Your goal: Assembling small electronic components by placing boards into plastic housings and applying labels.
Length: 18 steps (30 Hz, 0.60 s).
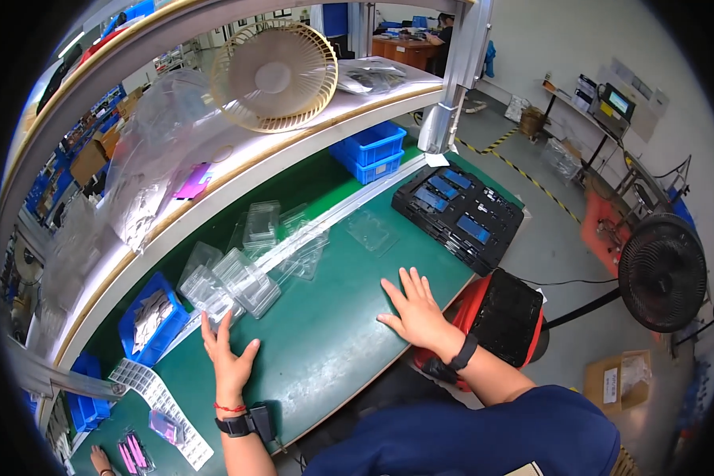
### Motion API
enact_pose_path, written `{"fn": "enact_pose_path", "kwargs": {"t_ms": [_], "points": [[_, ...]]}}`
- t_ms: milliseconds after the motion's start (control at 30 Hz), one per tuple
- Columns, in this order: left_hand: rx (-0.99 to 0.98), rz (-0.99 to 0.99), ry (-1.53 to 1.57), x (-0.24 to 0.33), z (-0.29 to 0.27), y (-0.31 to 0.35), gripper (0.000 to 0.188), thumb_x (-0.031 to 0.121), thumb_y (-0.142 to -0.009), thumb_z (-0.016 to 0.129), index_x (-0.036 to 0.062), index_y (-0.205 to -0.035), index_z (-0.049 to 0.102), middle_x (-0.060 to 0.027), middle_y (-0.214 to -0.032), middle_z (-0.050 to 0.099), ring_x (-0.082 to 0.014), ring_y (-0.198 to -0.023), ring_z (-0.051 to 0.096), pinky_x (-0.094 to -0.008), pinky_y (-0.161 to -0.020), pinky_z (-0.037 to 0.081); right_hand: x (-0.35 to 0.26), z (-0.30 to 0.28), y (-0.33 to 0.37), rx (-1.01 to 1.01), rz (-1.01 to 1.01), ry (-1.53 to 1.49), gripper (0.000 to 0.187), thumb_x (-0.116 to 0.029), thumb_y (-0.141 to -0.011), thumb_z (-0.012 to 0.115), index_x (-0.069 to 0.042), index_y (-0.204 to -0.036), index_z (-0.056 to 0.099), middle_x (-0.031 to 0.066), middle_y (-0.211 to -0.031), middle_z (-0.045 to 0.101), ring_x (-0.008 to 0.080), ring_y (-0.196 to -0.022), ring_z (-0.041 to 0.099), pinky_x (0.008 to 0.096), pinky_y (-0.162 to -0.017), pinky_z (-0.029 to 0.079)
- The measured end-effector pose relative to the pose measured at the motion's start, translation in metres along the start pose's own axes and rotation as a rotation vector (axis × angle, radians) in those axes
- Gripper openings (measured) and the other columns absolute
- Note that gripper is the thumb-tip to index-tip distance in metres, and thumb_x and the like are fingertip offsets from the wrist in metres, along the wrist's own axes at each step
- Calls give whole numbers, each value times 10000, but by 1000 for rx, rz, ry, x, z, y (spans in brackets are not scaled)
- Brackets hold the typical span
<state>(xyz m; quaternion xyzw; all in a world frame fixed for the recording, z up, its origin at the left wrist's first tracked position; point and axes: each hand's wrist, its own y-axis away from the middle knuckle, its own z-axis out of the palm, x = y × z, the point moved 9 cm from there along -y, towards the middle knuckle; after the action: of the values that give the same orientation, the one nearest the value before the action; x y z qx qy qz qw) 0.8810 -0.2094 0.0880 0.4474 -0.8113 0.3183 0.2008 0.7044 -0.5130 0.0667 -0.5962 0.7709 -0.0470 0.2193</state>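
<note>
My left hand (230, 361) is raised over the green table, fingers apart, its fingertips close to a group of clear plastic trays (247, 283). Whether the fingertips touch the nearest tray I cannot tell. My right hand (415, 309) is spread over the table's right part, holding nothing. Beyond it a single flat clear plastic tray (370, 232) lies on the surface. More clear trays (262, 225) are heaped behind, across a metal rail (313, 228). At the back right sits a stack of black trays (458, 208) with blue flat pieces in the top one.
A blue bin (152, 319) of small pale pieces and a label sheet (170, 412) are at left. Pink items (133, 452) lie near another person's hand (101, 458). Blue bins (370, 151) stand under the shelf. A red-and-black container (500, 313) and black fan (662, 271) are right.
</note>
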Motion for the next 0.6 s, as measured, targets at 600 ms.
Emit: {"fn": "enact_pose_path", "kwargs": {"t_ms": [600], "points": [[130,62,82,-23,-7,-2,547,125,-653,777,89,-1169,598,-193,-1425,312,-353,-1219,414,-405,-996,369,-7,-13,5,254,-31,-62,350,-260,-740,676,-47,-1013,624,156,-1140,588,348,-1143,491,480,-995,332]]}}
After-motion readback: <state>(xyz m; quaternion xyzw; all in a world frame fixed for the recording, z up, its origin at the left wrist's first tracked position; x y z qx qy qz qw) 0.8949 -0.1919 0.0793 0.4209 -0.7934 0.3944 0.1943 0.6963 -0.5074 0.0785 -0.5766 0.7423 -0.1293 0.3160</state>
